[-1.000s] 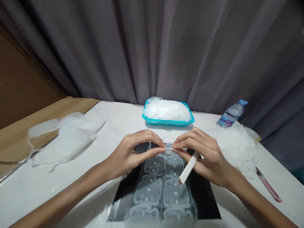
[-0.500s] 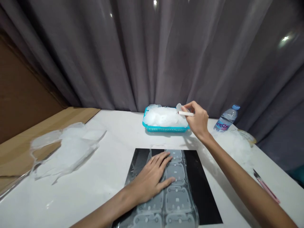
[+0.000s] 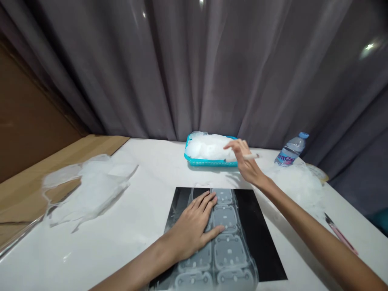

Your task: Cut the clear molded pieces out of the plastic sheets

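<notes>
My left hand (image 3: pixel 195 228) lies flat with its fingers stretched over a translucent plastic sheet (image 3: pixel 229 252) of moulded, rounded rectangular shapes. Under the sheet is a black board (image 3: pixel 263 242). Over the right end of a turquoise basket (image 3: pixel 209 163) heaped with white translucent pieces (image 3: pixel 209 146) is my right hand (image 3: pixel 247 166). It holds a slim white pen-like tool (image 3: pixel 252 156) across the palm, with the forefinger stretched out towards the heap. No loose piece shows between those fingertips.
Translucent sheet scraps (image 3: pixel 93 190) lie at left, partly over cardboard (image 3: pixel 27 194). A water bottle (image 3: pixel 292 150) stands at back right behind a pile of white scraps (image 3: pixel 298 188). A pink-handled tool (image 3: pixel 341 234) lies near the right edge. A grey curtain (image 3: pixel 182 72) hangs behind.
The small translucent piece pinched in my right hand no longer shows there. That hand has dipped slightly and its fingers have opened out, keeping the white tool. My left hand stays on the sheet.
</notes>
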Motion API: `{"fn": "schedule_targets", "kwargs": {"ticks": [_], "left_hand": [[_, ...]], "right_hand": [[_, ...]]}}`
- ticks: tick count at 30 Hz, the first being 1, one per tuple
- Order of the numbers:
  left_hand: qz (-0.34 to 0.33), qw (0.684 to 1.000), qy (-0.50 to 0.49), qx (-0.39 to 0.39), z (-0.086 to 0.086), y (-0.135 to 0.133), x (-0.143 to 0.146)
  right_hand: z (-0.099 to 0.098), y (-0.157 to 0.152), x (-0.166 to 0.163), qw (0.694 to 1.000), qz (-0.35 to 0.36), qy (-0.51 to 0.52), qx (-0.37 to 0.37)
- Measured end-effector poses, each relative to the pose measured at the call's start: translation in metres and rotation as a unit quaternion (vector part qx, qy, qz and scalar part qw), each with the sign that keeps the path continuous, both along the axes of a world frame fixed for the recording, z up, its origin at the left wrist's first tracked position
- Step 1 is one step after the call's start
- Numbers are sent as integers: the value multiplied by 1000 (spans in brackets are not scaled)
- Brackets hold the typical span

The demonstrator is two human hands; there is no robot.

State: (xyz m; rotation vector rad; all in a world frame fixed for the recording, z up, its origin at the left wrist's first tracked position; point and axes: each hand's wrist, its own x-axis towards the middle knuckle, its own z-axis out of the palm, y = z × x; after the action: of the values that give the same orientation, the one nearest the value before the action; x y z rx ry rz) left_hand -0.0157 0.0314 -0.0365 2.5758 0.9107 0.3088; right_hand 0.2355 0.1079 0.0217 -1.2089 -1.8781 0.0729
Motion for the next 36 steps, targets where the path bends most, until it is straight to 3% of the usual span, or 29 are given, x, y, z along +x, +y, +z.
{"fn": "schedule_targets", "kwargs": {"ticks": [3, 4, 7, 10, 16, 22, 31, 36], "left_hand": [[-11, 1000, -11, 10, 3, 2, 0], [-12, 1000, -13, 12, 5, 4, 2], [18, 999, -37, 7, 8, 13, 10], [24, 998, -54, -2, 4, 21, 20], [4, 1000, 6, 13, -8, 19, 24], [7, 1000, 21, 5, -7, 11, 20], [8, 1000, 10, 0, -6, 13, 23], [14, 1000, -3, -3, -7, 13, 22]], "right_hand": [[-20, -59, 6, 963, 148, 84, -208], [-26, -73, 7, 951, 161, 84, -250], [-43, -96, 11, 939, 156, 82, -296], [-53, -97, 16, 923, 174, 117, -321], [-53, -92, 25, 921, 230, 93, -302], [-50, -97, 25, 933, 225, 23, -279], [-46, -101, 22, 932, 233, 3, -278], [-47, -105, 19, 940, 238, -50, -238]]}}
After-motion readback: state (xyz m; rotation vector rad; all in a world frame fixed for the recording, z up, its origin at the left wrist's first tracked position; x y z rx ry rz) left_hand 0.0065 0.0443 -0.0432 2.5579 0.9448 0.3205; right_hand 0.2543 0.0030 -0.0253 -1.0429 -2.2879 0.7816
